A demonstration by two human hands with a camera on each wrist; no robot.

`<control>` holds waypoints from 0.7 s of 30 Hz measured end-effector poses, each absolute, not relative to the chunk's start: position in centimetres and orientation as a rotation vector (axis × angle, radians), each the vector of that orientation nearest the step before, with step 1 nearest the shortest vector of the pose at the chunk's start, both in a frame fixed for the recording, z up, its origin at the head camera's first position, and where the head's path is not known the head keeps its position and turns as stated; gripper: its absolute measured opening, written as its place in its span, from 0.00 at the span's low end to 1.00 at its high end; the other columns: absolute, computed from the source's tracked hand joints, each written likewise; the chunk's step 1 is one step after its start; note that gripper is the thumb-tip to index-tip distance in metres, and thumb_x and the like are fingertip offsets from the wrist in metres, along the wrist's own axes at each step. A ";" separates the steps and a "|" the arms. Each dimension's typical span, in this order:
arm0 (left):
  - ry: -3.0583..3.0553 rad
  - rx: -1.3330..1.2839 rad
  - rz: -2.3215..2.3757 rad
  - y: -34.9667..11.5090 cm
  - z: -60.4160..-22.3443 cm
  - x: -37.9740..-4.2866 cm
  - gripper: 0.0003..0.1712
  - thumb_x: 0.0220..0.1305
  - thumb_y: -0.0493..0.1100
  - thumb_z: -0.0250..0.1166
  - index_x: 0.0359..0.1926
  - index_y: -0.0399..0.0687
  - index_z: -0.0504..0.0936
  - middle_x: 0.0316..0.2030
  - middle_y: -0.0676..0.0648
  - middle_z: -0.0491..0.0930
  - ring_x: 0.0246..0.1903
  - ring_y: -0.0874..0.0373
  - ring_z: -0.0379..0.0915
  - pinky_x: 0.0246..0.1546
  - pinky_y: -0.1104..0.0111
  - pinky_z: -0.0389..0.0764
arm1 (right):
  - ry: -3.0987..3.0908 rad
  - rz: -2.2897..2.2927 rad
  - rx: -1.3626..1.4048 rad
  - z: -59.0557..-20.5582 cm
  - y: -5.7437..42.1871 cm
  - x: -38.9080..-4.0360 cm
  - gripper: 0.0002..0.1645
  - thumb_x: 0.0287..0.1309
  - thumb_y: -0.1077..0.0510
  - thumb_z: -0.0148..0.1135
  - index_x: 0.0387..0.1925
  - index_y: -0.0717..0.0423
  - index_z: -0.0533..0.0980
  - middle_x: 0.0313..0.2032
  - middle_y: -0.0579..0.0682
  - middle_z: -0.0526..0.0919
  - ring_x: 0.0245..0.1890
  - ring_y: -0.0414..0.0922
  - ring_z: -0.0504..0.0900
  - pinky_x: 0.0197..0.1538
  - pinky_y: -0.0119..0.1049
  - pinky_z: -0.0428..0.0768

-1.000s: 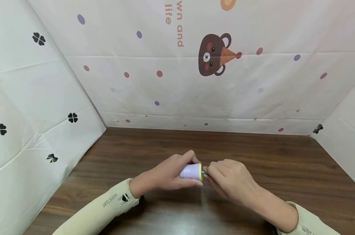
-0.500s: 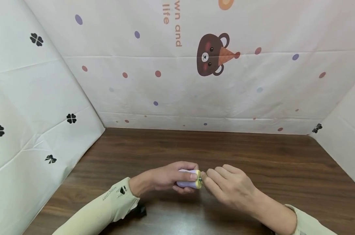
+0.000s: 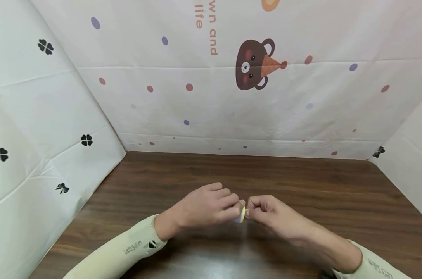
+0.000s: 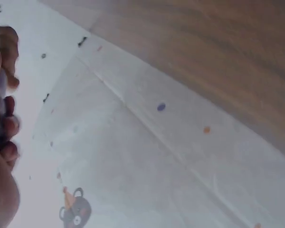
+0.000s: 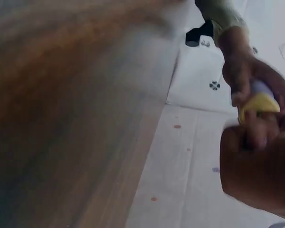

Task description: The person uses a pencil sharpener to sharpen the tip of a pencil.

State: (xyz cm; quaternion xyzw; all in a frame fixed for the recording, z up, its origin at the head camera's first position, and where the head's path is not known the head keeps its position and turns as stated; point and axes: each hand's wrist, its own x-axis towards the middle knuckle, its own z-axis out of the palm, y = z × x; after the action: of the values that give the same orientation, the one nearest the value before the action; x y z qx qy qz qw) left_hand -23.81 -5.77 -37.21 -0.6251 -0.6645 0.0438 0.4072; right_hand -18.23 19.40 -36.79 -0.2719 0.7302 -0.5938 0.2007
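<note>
My left hand (image 3: 205,205) grips a small lavender cylinder (image 5: 261,87) with a yellow rim (image 3: 242,214) at its right end. Most of the body lies hidden under the curled fingers in the head view. My right hand (image 3: 281,219) is close by on the right, thumb and forefinger pinching a thin, light piece that sticks out of the yellow end. What that piece is cannot be told; the fingertips cover it. In the right wrist view the yellow end faces my right hand (image 5: 256,166). The left wrist view catches only part of my left hand (image 4: 2,118) at its edge.
Both hands are above a dark brown wooden table (image 3: 183,170). A white patterned sheet (image 3: 211,104) with a bear print rises behind it, and similar sheets (image 3: 68,155) close off the sides.
My left hand has rolled over, back of the hand now up, hiding most of the cylinder. My right wrist has turned too, its thumb side now showing. The pinch at the yellow end shifted slightly right.
</note>
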 end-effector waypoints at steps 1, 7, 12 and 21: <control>-1.561 -1.543 0.169 -5.7 -37.2 -23.9 0.06 0.72 0.42 0.65 0.48 0.53 0.81 0.38 0.56 0.80 0.33 0.63 0.75 0.34 0.72 0.72 | 1.916 -1.687 -0.687 -36.7 19.6 -18.4 0.11 0.77 0.61 0.57 0.34 0.60 0.73 0.20 0.39 0.62 0.17 0.33 0.56 0.17 0.32 0.53; -1.572 -1.527 0.142 -5.7 -37.6 -24.2 0.06 0.71 0.43 0.67 0.47 0.53 0.81 0.39 0.56 0.81 0.34 0.62 0.76 0.33 0.71 0.73 | 1.868 -1.657 -0.673 -36.7 20.0 -19.2 0.14 0.78 0.60 0.58 0.32 0.60 0.71 0.19 0.39 0.60 0.16 0.34 0.55 0.18 0.31 0.52; -2.037 -1.585 -0.199 -5.8 -37.8 -23.9 0.26 0.67 0.59 0.74 0.52 0.48 0.77 0.41 0.56 0.83 0.32 0.66 0.76 0.33 0.74 0.75 | 2.564 -1.405 -1.096 -37.5 19.2 -18.9 0.12 0.74 0.61 0.64 0.33 0.46 0.73 0.21 0.34 0.63 0.19 0.27 0.59 0.19 0.26 0.58; -2.571 -1.682 -1.713 -6.0 -37.2 -23.6 0.15 0.75 0.50 0.69 0.48 0.51 0.72 0.36 0.54 0.83 0.25 0.65 0.76 0.22 0.69 0.80 | 3.252 -0.370 -2.555 -35.9 18.3 -19.4 0.15 0.76 0.65 0.53 0.30 0.58 0.77 0.23 0.42 0.70 0.20 0.33 0.60 0.24 0.23 0.58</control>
State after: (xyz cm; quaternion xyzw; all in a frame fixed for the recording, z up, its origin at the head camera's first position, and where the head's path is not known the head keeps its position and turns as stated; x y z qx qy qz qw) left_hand -23.61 -6.01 -37.19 -0.4697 -0.7180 -0.4784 -0.1870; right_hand -19.37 18.28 -35.88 -0.5385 0.6854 -0.0781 -0.4839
